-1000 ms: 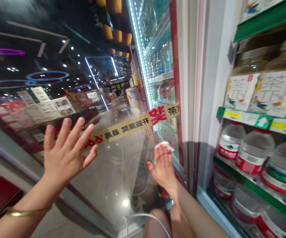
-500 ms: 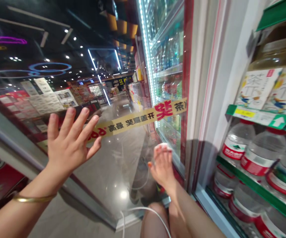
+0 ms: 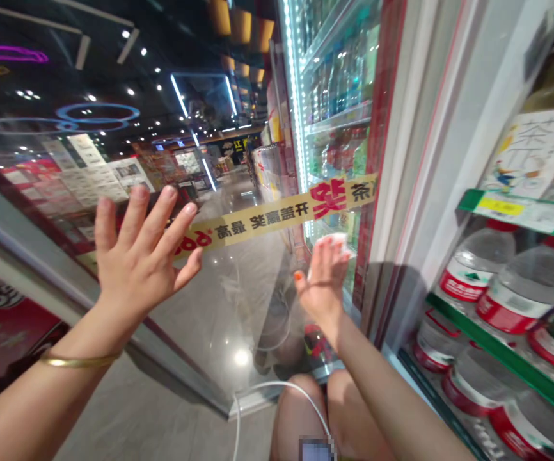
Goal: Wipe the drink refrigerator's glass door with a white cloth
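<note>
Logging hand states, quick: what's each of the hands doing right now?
Left hand: open, spread at the glass, no object visible in it.
Right hand: open, nearly flat, with a white cloth or tissue under it.

1. Right hand (image 3: 325, 288): raised on the glass pane (image 3: 238, 301); its fingers are now nearer the lower edge of the printed yellow strip (image 3: 277, 221).
2. White wipe (image 3: 339, 238): moved up with that hand; more of it now shows beyond the fingers than half a second ago.
3. Red-and-black item (image 3: 319, 346), seen through the pane's lower right corner: more fully exposed below the wrist.
4. Pixelated object (image 3: 316, 451): newly in view beside the knees (image 3: 300, 416).
5. Tea bottles (image 3: 531, 153): fewer in view on the upper shelf (image 3: 521, 211).
</note>
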Demonstrator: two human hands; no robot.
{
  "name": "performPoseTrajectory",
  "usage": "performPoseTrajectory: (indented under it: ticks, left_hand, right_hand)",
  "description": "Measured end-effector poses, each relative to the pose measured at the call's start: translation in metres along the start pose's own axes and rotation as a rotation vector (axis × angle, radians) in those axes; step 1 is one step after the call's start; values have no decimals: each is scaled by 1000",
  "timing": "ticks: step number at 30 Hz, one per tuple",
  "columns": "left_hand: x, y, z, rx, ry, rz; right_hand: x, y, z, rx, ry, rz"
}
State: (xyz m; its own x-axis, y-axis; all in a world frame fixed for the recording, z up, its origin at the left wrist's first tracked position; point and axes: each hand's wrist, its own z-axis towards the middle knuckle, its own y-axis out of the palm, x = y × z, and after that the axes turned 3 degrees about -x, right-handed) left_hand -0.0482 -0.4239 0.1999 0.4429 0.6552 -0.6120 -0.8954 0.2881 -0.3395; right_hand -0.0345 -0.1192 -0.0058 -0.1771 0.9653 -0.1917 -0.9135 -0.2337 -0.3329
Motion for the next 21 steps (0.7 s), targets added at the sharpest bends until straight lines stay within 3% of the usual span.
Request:
performPoseTrajectory:
  ticks: [2,4,8,9,11,13,16,18,21]
  left_hand:
    - [1,-1,2,11,18,25]
    - [2,-2,3,10,24,44]
    - [5,-4,4,32,24,43]
    - [5,-3,4,37,22,40]
    - [4,-2,4,36,16,33]
    - [4,0,4,33,17,25]
    - [4,0,4,39,11,21]
    - [6,-1,5,43,0,22]
    - [9,-2,6,56,-5,25]
  right_hand:
    - [18,2,15,39,187,-33]
    - [7,7,-4,53,189,-31]
    - [-47,17,-87,21,-256,40]
    - [-53,19,-96,10,-344,53]
    - [-46,18,-87,-7,-398,50]
    - [-18,13,-52,-24,-323,25]
    - [25,6,-8,32,-7,-37]
    - [33,4,-19,85,145,-64]
    - [17,8,-90,95,110,-83]
